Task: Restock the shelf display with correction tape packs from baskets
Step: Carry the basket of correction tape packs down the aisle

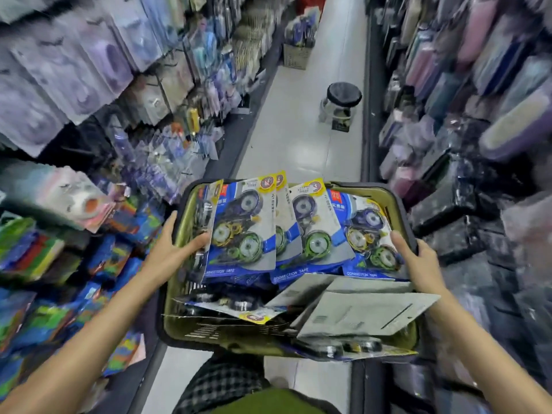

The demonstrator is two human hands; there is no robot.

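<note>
Olive basket (pixel 185 234) with dark rim, centre-low in frame, full of correction tape packs (pixel 243 231); several upright in a row, others flat with grey backs up. Left hand (pixel 171 249) grips basket's left rim, fingers (pixel 198 242) on a pack. Right hand (pixel 418 258) grips right rim. Blurred shelves both sides. Black-lidded bin (pixel 343 97) on aisle floor (pixel 298 130), upper centre.

Blurred shelves, half-hidden packs

Shelf goods (pixel 68 70) left of the left hand (pixel 173 249) are smeared beyond reading; packs (pixel 233 306) between both hands lie partly buried in the basket (pixel 397 201).
</note>
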